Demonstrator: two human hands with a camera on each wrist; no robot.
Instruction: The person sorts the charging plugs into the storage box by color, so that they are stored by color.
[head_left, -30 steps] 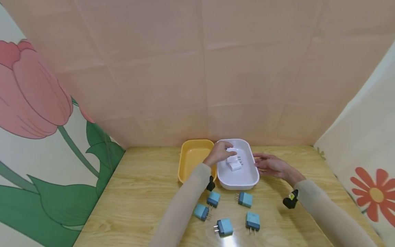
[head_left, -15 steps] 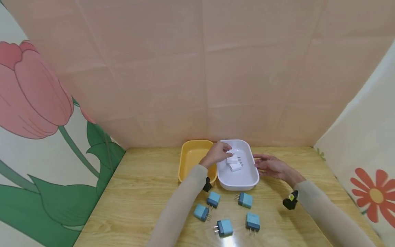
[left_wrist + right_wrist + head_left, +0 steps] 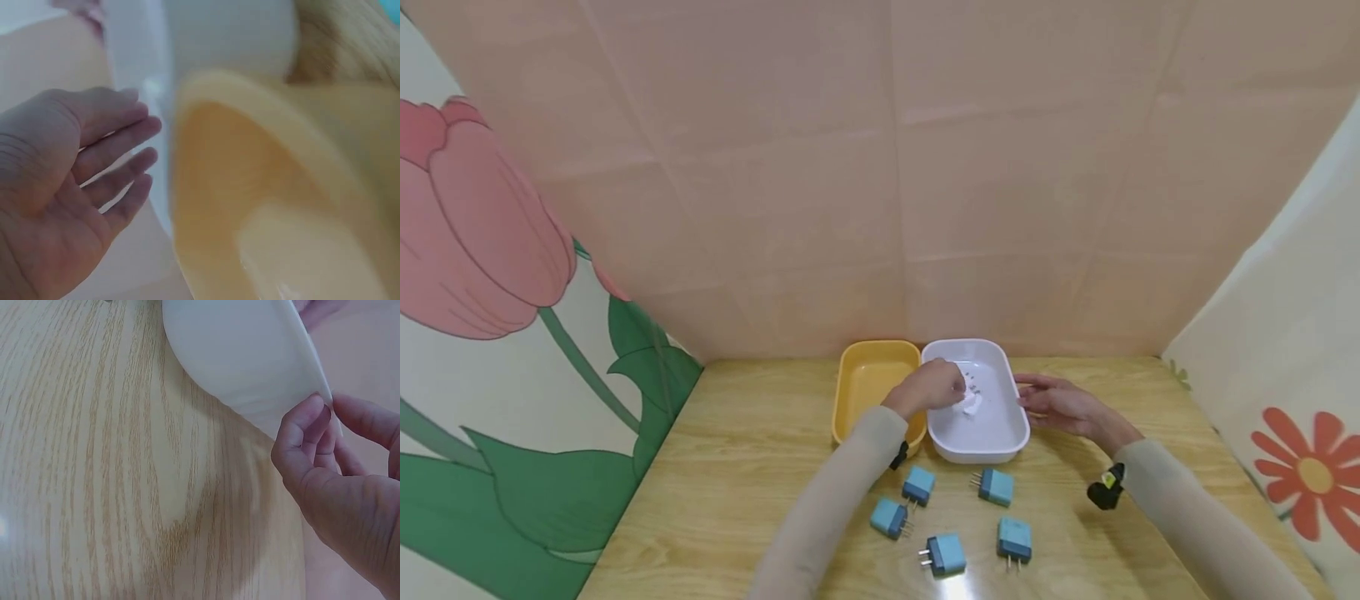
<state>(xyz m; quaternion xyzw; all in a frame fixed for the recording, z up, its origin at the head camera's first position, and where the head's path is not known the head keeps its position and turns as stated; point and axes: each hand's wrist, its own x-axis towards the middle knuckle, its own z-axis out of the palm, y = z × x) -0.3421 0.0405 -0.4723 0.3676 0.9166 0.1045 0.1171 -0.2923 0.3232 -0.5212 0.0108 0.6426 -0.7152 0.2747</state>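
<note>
Over the left side of the white tray (image 3: 1000, 433), my left hand (image 3: 928, 388) partly covers the white plugs (image 3: 972, 405). In the left wrist view, that hand (image 3: 75, 175) has loosely bent fingers with nothing visible between them, near the white tray (image 3: 231, 37). My right hand (image 3: 1060, 406) is at the tray's right side. The right wrist view shows this hand (image 3: 350, 494) pinching the rim of the white tray (image 3: 237, 350) between thumb and fingers.
A yellow tray (image 3: 868, 387) stands against the white tray's left side. Several blue plugs, among them one at the front (image 3: 947, 552) and one at the right (image 3: 1015, 536), lie on the wooden table (image 3: 760, 467). Behind is a pinkish backdrop (image 3: 790, 183).
My left hand has moved down over the white plugs, its fingers now more bent, and hides more of them. My right hand stays at the tray's rim.
</note>
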